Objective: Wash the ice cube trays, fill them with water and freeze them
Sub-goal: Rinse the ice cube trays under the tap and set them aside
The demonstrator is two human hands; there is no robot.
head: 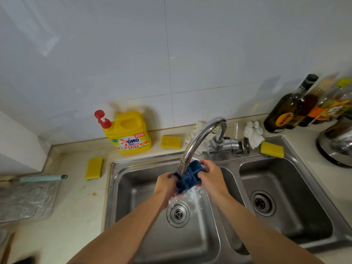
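A dark blue ice cube tray is held tilted under the chrome faucet over the left basin of the steel sink. Water runs over the tray and splashes down toward the drain. My left hand grips the tray's left end. My right hand grips its right end, fingers curled over the upper edge. Part of the tray is hidden by both hands and the spout.
A yellow dish soap jug with a red pump stands behind the sink. Three yellow sponges lie around the rim. Bottles and a steel pot crowd the right; a clear tray sits left.
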